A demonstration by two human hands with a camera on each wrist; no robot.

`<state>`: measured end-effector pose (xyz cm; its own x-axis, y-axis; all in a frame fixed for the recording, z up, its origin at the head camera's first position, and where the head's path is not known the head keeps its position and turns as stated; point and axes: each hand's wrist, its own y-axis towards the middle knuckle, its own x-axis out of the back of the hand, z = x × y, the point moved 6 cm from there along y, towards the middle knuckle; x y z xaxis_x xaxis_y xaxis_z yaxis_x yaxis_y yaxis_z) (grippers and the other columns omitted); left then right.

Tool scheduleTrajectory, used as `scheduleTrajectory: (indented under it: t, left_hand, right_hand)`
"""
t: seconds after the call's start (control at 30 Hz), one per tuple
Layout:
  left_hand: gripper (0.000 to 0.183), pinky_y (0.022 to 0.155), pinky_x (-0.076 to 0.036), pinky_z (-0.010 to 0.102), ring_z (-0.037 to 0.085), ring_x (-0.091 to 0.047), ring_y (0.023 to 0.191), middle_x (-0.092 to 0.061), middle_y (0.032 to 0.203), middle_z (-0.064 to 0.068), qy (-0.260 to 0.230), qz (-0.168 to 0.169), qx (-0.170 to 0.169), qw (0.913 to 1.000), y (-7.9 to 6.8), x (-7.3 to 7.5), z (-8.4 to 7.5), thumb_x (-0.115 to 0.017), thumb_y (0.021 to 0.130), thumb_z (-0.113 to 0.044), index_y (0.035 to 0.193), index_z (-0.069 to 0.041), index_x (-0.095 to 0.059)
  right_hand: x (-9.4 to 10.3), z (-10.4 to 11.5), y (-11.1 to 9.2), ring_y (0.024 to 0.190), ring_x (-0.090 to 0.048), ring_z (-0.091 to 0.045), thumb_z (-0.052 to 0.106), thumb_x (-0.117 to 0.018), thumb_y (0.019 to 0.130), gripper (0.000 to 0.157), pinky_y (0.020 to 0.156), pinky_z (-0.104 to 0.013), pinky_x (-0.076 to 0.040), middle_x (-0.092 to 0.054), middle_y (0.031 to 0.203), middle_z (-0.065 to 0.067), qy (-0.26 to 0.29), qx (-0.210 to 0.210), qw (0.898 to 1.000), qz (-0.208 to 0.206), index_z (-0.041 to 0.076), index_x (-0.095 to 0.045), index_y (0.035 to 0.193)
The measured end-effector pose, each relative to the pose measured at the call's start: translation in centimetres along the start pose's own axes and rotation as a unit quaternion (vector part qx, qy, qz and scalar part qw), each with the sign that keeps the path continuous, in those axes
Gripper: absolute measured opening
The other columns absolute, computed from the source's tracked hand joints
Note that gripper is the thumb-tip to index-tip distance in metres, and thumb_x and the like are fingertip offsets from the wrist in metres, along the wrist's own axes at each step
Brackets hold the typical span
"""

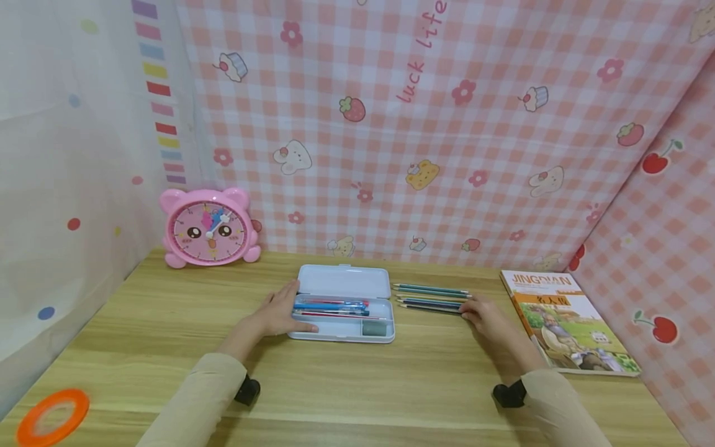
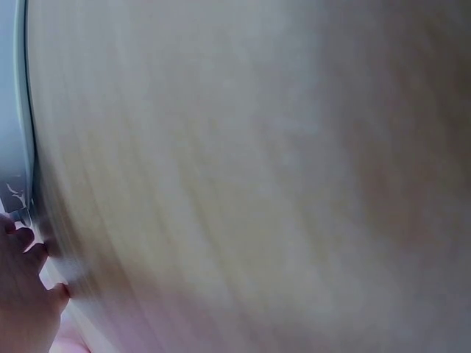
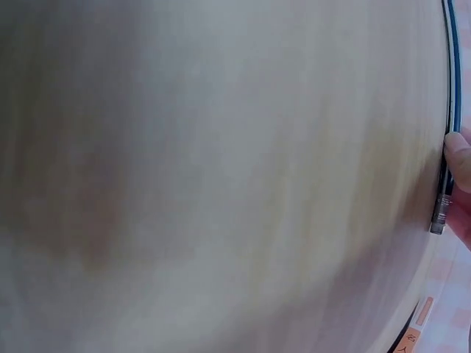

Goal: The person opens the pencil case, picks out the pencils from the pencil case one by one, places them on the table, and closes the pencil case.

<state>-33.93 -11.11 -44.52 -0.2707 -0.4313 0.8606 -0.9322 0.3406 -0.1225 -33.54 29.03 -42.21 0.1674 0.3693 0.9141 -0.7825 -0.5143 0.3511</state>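
A pale blue pencil case [image 1: 343, 282] lies with its lid folded back on the table. Blue pens [image 1: 329, 306], a thin red-and-white stick [image 1: 341, 315] and a grey-green block [image 1: 373, 328] are inside. My left hand [image 1: 276, 310] rests on the case's left end, fingers spread, thumb reaching over the front part; in the left wrist view this hand [image 2: 26, 294] shows at the edge. Several pencils [image 1: 430, 300] lie right of the case, points leftward. At their right ends, my right hand [image 1: 486, 316] pinches a dark pencil [image 3: 441, 209], thumb on it in the right wrist view.
A pink clock [image 1: 211, 230] stands at the back left. To the right lies a book [image 1: 575, 329] with an illustrated cover. An orange ring [image 1: 53, 417] is at the front left. Patterned cloth [image 1: 363, 143] hangs behind the wooden table [image 1: 357, 391].
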Motion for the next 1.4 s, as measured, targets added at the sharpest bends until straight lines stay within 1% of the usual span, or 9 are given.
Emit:
scheduleTrajectory:
  t: [0.17,0.37,0.47,0.73,0.83,0.97,1.1,1.27,1.4]
  left_hand:
    - [0.117,0.112,-0.007,0.057,0.038,-0.010,0.140,-0.009,0.152,0.024,-0.004,-0.001,0.001,1.0000,0.1,0.0,0.0,-0.067,0.070,-0.061,0.144,0.006,-0.007]
    - [0.117,0.112,-0.006,0.057,0.038,-0.010,0.140,-0.008,0.152,0.024,-0.001,0.001,0.002,1.0000,0.1,-0.1,0.1,-0.066,0.070,-0.062,0.144,0.006,-0.006]
    - [0.117,0.112,-0.006,0.057,0.038,-0.010,0.140,-0.008,0.152,0.023,-0.001,0.002,0.002,1.0000,0.1,-0.1,0.2,-0.066,0.070,-0.062,0.144,0.006,-0.006]
    - [0.117,0.112,-0.005,0.057,0.037,-0.010,0.140,-0.009,0.152,0.023,-0.001,0.001,0.002,1.0000,0.1,-0.2,0.2,-0.066,0.069,-0.062,0.144,0.005,-0.006]
    - [0.118,0.112,-0.005,0.056,0.037,-0.009,0.141,-0.008,0.152,0.023,-0.001,0.002,0.002,1.0000,0.2,-0.3,0.3,-0.066,0.069,-0.062,0.144,0.005,-0.005]
    - [0.118,0.113,-0.005,0.056,0.037,-0.008,0.141,-0.007,0.152,0.023,-0.003,0.003,0.004,1.0000,0.2,-0.3,0.3,-0.066,0.069,-0.062,0.145,0.005,-0.005]
    - [0.118,0.112,-0.005,0.057,0.038,-0.009,0.140,-0.008,0.152,0.024,-0.006,0.004,0.000,1.0000,0.2,-0.3,0.3,-0.067,0.069,-0.062,0.144,0.005,-0.005]
    - [0.118,0.112,-0.006,0.056,0.037,-0.010,0.140,-0.009,0.152,0.023,-0.002,0.004,0.004,1.0000,0.1,-0.2,0.3,-0.066,0.069,-0.062,0.145,0.005,-0.005]
    - [0.118,0.112,-0.008,0.056,0.037,-0.012,0.140,-0.011,0.151,0.024,0.005,0.001,0.004,1.0000,0.1,0.0,0.2,-0.066,0.069,-0.062,0.144,0.006,-0.007]
  right_hand:
    - [0.0,-0.2,-0.1,0.076,-0.059,-0.022,-0.003,-0.063,0.081,0.007,0.065,-0.033,-0.052,-0.058,0.084,-0.009,0.014,-0.029,0.999,0.013,0.000,-0.065,0.087]
    - [0.0,-0.1,0.3,0.086,-0.061,-0.025,0.009,-0.067,0.082,0.015,0.075,-0.039,-0.052,-0.061,0.091,-0.010,0.068,-0.105,0.992,0.010,0.001,-0.066,0.095]
    - [-0.3,0.9,1.2,0.089,-0.062,-0.026,0.012,-0.068,0.082,0.018,0.078,-0.040,-0.051,-0.063,0.094,-0.010,0.079,-0.112,0.990,0.011,0.002,-0.066,0.097]
    - [-1.6,5.3,4.5,0.083,-0.061,-0.022,0.011,-0.069,0.080,0.019,0.074,-0.033,-0.052,-0.063,0.088,-0.009,0.119,-0.056,0.991,0.019,-0.001,-0.066,0.095]
    - [-2.2,6.8,5.6,0.082,-0.061,-0.021,0.011,-0.068,0.080,0.019,0.073,-0.031,-0.052,-0.063,0.087,-0.009,0.143,-0.044,0.988,0.026,-0.001,-0.066,0.095]
    - [-2.8,8.9,7.0,0.083,-0.063,-0.023,0.012,-0.068,0.081,0.021,0.074,-0.033,-0.053,-0.065,0.089,-0.013,0.177,-0.033,0.983,0.043,-0.002,-0.065,0.096]
    - [-3.6,10.9,8.2,0.083,-0.063,-0.023,0.013,-0.069,0.080,0.024,0.075,-0.031,-0.054,-0.067,0.089,-0.014,0.202,-0.020,0.977,0.072,-0.003,-0.066,0.097]
    - [-4.8,12.9,9.5,0.080,-0.064,-0.015,0.017,-0.068,0.081,0.021,0.071,-0.020,-0.052,-0.069,0.087,-0.009,0.183,0.015,0.975,0.121,-0.001,-0.067,0.093]
    - [-5.5,13.5,10.1,0.074,-0.061,-0.008,0.016,-0.067,0.082,0.015,0.066,-0.016,-0.050,-0.070,0.084,-0.007,0.169,0.029,0.973,0.152,0.002,-0.068,0.088]
